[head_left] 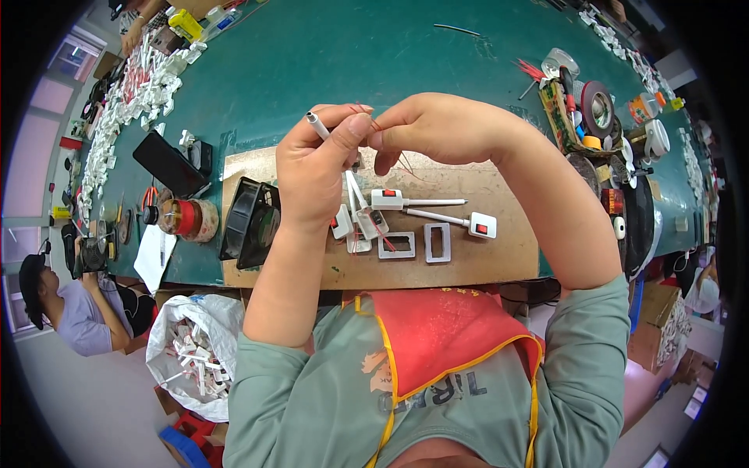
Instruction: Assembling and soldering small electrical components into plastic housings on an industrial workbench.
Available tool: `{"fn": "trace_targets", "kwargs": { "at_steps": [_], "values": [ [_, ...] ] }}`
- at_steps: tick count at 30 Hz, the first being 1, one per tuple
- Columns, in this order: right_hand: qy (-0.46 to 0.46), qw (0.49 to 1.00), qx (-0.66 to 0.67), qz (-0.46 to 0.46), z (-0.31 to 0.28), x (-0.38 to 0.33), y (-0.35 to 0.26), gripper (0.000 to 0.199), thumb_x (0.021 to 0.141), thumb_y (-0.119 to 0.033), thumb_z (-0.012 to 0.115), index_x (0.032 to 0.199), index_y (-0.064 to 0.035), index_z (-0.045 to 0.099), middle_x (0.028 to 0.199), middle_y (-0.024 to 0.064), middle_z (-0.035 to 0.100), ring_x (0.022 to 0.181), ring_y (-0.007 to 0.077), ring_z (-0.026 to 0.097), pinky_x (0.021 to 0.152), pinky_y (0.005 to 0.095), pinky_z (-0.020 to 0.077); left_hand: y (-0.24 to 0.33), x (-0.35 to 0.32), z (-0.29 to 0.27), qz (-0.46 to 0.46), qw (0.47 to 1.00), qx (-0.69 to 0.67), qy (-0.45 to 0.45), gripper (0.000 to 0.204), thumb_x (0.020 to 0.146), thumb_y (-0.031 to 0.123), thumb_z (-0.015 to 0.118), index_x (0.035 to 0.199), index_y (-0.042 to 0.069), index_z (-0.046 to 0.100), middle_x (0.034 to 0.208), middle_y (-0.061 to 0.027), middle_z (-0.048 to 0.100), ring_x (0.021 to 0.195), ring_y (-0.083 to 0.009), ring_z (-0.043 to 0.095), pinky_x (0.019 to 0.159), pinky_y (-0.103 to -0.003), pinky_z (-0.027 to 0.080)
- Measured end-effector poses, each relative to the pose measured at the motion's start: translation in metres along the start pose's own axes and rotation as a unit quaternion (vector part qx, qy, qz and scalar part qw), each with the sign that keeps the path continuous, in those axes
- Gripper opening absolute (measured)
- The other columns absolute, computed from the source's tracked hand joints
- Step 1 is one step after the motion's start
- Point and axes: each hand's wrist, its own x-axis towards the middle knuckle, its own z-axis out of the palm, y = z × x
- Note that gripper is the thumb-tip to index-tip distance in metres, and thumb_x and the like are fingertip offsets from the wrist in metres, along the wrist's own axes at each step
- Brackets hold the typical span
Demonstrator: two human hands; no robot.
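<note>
White cable [317, 124], a short stiff length with thin red wire strands [374, 123] at its end, is held up above the brown work board [468, 265], near the picture's centre, so both hands can work the strands clear of the clutter below. Left hand [312, 168] is curled shut around the cable, thumb and forefinger pinching it with the tip poking out toward 11 o'clock, which steadies it. At its 3 o'clock, the right hand [437, 129] is closed in a fingertip pinch on the strands, the other fingers loosely bent. Far off at 9 o'clock on the green tabletop [351, 54] lie a black phone [165, 162], a tape roll [187, 218] and a black fan [251, 222], seemingly parked aside. Directly below the hands, at 6 o'clock, white rocker switches [437, 209] with cables and white frames [417, 243] lie within reach on the board. Tape reels and tools [597, 109] crowd the 2 o'clock edge.
</note>
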Motion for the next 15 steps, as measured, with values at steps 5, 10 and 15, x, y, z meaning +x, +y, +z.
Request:
{"fn": "trace_targets", "kwargs": {
  "at_steps": [5,10,15],
  "values": [
    [-0.014,0.999,-0.028,0.016,0.002,0.004,0.001,0.034,0.096,-0.029,0.055,0.109,0.0008,0.066,0.089,0.0061,0.068,0.085,0.0141,0.063,0.082,0.0296,0.0481,-0.001,0.001,0.001,0.007,1.0,0.007,0.007,0.014,0.087,0.011,0.07,0.096,0.0,0.068,0.072,-0.0006,0.061,0.059,-0.0042,0.045,0.051,-0.019,0.033],
    [0.091,0.988,0.113,-0.05,-0.003,0.003,0.015,0.028,0.093,-0.024,0.06,0.107,-0.0008,0.067,0.079,0.0012,0.062,0.077,0.0105,0.059,0.073,0.0269,0.0474,-0.001,0.009,-0.004,-0.003,0.995,-0.033,0.096,0.015,0.089,0.014,0.069,0.097,0.001,0.066,0.065,0.0036,0.051,0.057,-0.0036,0.044,0.049,-0.019,0.031],
    [0.279,0.958,-0.018,-0.067,-0.012,-0.006,0.012,0.023,0.088,-0.021,0.067,0.1,-0.0021,0.07,0.079,0.0003,0.061,0.074,0.0091,0.054,0.066,0.0252,0.0445,-0.004,0.008,-0.006,-0.036,0.992,0.062,0.101,0.017,0.092,0.017,0.066,0.098,0.002,0.065,0.066,0.0047,0.049,0.058,-0.0028,0.042,0.05,-0.019,0.031]
  ]
}}
